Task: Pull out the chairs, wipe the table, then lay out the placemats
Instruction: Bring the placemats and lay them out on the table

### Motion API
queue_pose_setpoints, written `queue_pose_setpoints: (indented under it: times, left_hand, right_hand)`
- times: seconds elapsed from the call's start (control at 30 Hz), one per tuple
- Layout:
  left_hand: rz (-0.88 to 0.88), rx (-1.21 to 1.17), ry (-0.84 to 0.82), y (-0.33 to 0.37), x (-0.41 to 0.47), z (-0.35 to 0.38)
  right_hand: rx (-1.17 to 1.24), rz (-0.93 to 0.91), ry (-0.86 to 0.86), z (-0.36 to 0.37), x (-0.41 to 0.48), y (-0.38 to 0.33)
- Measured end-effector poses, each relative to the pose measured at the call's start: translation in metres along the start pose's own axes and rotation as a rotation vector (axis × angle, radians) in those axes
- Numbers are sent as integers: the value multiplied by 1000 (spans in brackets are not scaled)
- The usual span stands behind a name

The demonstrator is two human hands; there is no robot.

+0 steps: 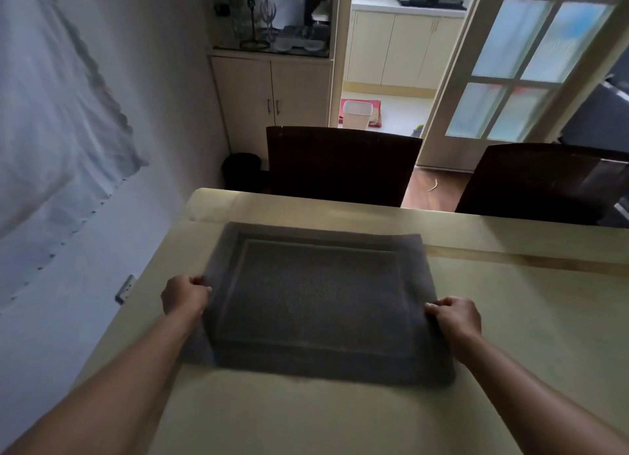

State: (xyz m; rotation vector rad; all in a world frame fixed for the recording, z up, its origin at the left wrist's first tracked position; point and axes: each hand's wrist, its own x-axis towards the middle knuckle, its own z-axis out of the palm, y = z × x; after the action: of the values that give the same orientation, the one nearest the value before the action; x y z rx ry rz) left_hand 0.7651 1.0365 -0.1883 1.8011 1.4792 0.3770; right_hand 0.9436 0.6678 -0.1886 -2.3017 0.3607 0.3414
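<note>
Both bare forearms, the left forearm (119, 379) and the right forearm (531, 386), reach forward over the near part of the pale desk (306, 417).

Left hand (185, 294): fingers (197, 280) curled, pinching the left short edge of the placemat (316, 301). That edge is raised slightly where it is held.

Right hand (454, 315): fingers (434, 307) curled, pinching the right short edge of the same placemat.

Placemat: dark grey, woven, rectangular, with a framed border pattern. It spans the gap between the two sets of fingers, long side across the desk. Its near edge lies on the desk behind the fingers, and its far edge lies on the desk beyond them. Whether the middle rests fully flat cannot be told.

Beyond the fingers, at the far desk edge:
- dark chair (340, 165), straight ahead, its back close to the desk edge;
- second dark chair (544, 182), ahead and right of the right-hand fingers.

Ahead and left of the left-hand fingers, a black bin (243, 172) stands on the floor beside the first chair. Behind it stands a beige cabinet (272, 93) carrying glassware. Farther right, a glazed door (531, 56) stands open.
</note>
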Motion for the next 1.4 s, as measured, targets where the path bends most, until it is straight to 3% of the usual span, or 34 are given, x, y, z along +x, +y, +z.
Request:
queue_pose_setpoints:
  times: [0.17, 1.17, 1.3, 1.4]
  left_hand:
    - [94, 75, 17, -1, 3, -2]
    - [193, 183, -22, -13, -8, -3]
    - [400, 354, -24, -18, -15, -2]
    - [601, 394, -150, -23, -33, 3]
  right_hand:
    - [-77, -2, 11, 2, -5, 4]
    - [-198, -3, 63, -3, -13, 5]
    - [-245, -57, 105, -1, -21, 5]
    - [-441, -360, 115, 0, -38, 13]
